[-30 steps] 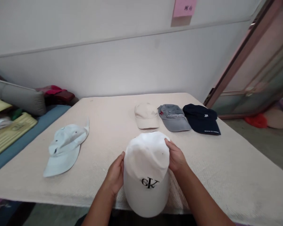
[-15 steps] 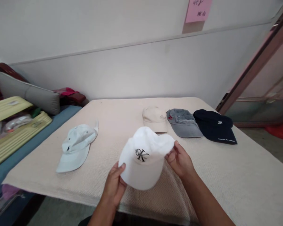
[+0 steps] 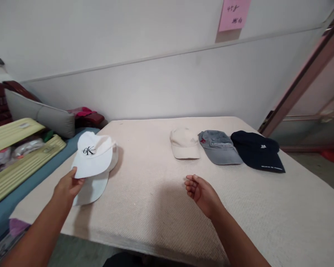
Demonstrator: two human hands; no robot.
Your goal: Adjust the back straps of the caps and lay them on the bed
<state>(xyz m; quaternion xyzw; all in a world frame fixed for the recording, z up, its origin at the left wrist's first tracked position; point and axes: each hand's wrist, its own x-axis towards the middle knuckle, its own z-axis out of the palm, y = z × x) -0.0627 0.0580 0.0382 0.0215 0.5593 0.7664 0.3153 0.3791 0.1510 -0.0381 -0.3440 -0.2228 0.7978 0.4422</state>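
By the visor's front edge, my left hand (image 3: 69,184) grips a white baseball cap (image 3: 96,159) with black "CK" lettering. It is held over a pale mint cap (image 3: 93,189) on the table's left side, hiding most of that cap except its visor. My right hand (image 3: 202,194) hovers over the middle of the table, fingers curled in loosely and nothing in them. Beyond it, a beige cap (image 3: 185,144) lies nearest. A grey washed cap (image 3: 221,148) and a navy cap (image 3: 257,152) with white lettering sit to its right in a row, visors toward me.
A cream cloth covers the table (image 3: 144,207). Along its left side are a blue bench surface (image 3: 54,161), yellow ribbed panels (image 3: 30,167) with plastic bags between them, and a grey cushion (image 3: 44,115). Behind stands a white wall (image 3: 156,89) with a pink note (image 3: 234,15).
The white cap has moved left from the table's middle to over the mint cap, carried by my left hand. My right hand has let go of it and stayed near the middle.
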